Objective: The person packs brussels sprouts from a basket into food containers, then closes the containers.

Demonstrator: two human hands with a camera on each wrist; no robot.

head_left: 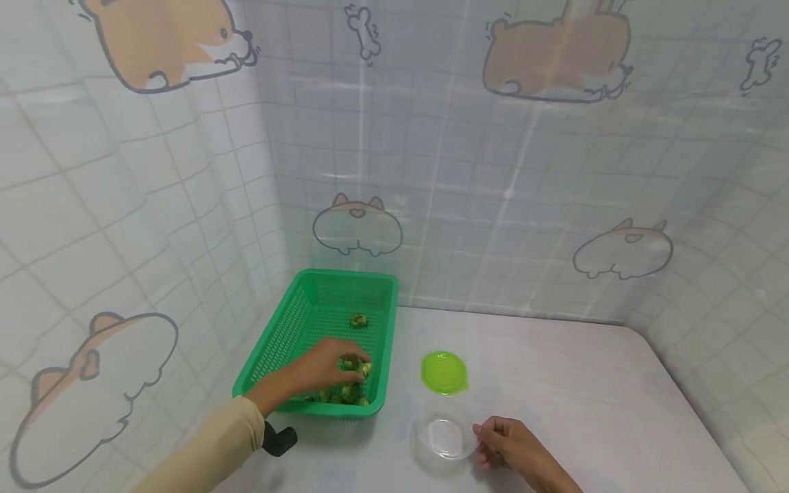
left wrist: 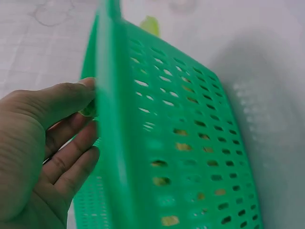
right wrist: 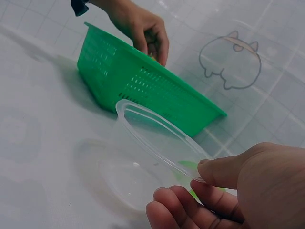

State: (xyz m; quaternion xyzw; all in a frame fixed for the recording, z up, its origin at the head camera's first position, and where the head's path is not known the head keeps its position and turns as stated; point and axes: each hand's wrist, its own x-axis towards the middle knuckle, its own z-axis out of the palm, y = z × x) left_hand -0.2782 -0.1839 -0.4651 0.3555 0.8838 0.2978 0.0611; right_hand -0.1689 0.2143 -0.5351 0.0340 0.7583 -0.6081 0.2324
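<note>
My left hand (head_left: 327,366) reaches over the near part of a green plastic basket (head_left: 392,335). Between thumb and fingers it pinches a small green-yellow vegetable (head_left: 366,370) that resembles a Brussels sprout; the left wrist view shows it mostly hidden behind the basket's rim. Several similar pieces (head_left: 348,392) lie at the basket's near end, and a single one (head_left: 358,320) lies farther back. My right hand (head_left: 508,445) pinches the rim of a clear round plastic bowl (right wrist: 157,138) by its right side, thumb on top and fingers beneath.
A bright green lid (head_left: 444,373) lies flat on the white table (head_left: 555,383), behind the clear bowl and right of the basket. Sheeting with cartoon dogs and a grid pattern (head_left: 468,171) rises at the back and both sides. The left wrist carries a black device (head_left: 279,439).
</note>
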